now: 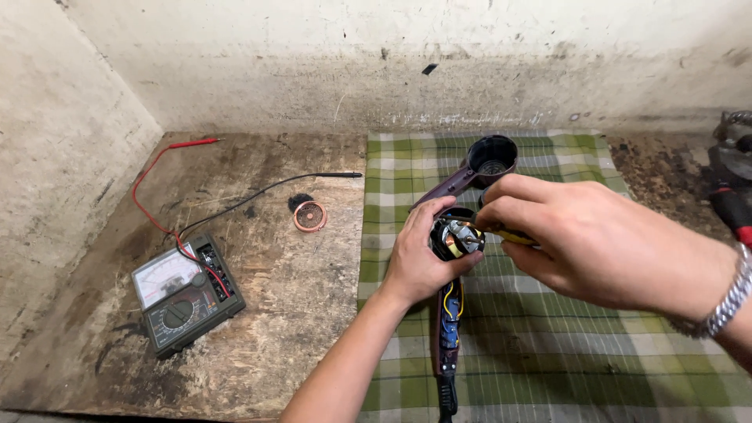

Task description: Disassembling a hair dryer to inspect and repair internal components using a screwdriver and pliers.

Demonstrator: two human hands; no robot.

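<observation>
- Maroon hair dryer [448, 329], opened up, lying on a green checked cloth [548, 352]; its handle runs toward the near edge with blue and yellow wiring bared along it.
- Motor [457, 239] of copper windings and metal sits exposed at the head of the hair dryer.
- Left hand [419, 262]: curled closed around the head of the hair dryer from the left, thumb beside the motor, holding it steady.
- Right hand [583, 239]: fingers pinched shut on a yellow-handled tool [513, 235], its tip at the motor; the tool's end is hidden, so its kind cannot be told.
- Wristwatch band [730, 301] of metal links on the right wrist.
- Dark round casing piece [489, 157] lies on the cloth just beyond the hands, open mouth tilted up.
- Multimeter [184, 294], grey-green with a white dial face, rests on the worn wooden tabletop [298, 329], well to the left.
- Red probe lead [157, 168] and black probe lead [298, 182] trail from the multimeter toward the wall.
- Copper-coloured round grille [310, 216] lies on the tabletop between the multimeter and the cloth.
</observation>
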